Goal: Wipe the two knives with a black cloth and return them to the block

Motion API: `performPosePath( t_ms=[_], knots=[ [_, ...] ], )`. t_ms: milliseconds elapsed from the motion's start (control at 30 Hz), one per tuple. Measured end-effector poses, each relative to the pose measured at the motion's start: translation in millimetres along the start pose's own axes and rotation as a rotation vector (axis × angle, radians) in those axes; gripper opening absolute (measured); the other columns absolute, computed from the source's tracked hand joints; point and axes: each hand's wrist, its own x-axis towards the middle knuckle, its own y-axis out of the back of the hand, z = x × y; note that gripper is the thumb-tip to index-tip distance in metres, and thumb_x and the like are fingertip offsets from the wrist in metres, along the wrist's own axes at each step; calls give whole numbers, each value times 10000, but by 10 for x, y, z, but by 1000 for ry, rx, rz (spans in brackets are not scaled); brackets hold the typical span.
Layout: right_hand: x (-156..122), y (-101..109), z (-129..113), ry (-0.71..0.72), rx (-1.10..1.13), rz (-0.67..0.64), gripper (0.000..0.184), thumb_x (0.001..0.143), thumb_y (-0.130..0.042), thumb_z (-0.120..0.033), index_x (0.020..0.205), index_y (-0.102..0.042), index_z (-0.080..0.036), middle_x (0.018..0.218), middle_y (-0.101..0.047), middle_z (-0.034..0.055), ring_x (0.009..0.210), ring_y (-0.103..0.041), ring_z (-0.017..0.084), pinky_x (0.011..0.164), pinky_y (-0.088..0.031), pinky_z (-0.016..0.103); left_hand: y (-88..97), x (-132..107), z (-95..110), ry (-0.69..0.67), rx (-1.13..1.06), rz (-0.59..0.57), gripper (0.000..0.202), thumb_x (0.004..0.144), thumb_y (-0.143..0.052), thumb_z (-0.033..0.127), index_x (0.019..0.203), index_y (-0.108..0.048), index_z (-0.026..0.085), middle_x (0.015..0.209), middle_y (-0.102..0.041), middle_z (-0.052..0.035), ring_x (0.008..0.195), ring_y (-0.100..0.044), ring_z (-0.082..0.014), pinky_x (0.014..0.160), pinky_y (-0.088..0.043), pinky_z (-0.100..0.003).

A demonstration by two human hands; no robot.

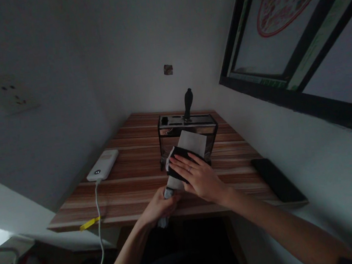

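Observation:
My left hand (164, 204) is wrapped round the grey handle of a cleaver (192, 142). Its broad, pale blade points away from me and tilts up to the right. On the flat of the blade lies a folded black cloth (177, 173) with a white edge. My right hand (201, 180) presses the cloth there, fingers together and stretched over it. The cloth and my right hand hide the middle of the blade. Just behind the blade stands a dark knife block (212, 128) with a shiny top. One black handle (188, 101) sticks up out of it.
All this is over a striped wooden table (141, 162) in a corner. A white power bank (103, 164) with a white cable (97, 201) and yellow tag (89, 223) lies left. At the right edge is a black phone-like slab (278, 179). Walls enclose both sides and the back.

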Motion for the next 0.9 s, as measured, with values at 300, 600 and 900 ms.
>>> performPosePath(
  t_ms=[300,600,900],
  knots=[
    [74,198,329,-10,-63,22,554,859,-432,-182,1396,-300,-155,1457,-322,31,1361,-226,160,1122,-168,413,23,-3,-43,-26,9,-66,317,736,-613,391,649,-390,184,409,-296,120,314,-208,-12,307,-171,-147],
    [138,342,580,-38,-127,36,505,890,-376,-182,1390,-312,-156,1462,-315,28,1367,-206,152,1120,-176,417,23,-17,-36,-27,54,-83,340,732,-615,421,635,-396,180,406,-305,113,320,-213,-15,312,-166,-149],
    [97,285,444,-75,-139,76,522,869,-402,-178,1385,-330,-143,1462,-312,53,1369,-204,164,1128,-154,419,27,-17,-48,22,35,-63,361,704,-651,417,635,-381,187,409,-307,117,314,-221,-16,302,-188,-148]
  ],
)
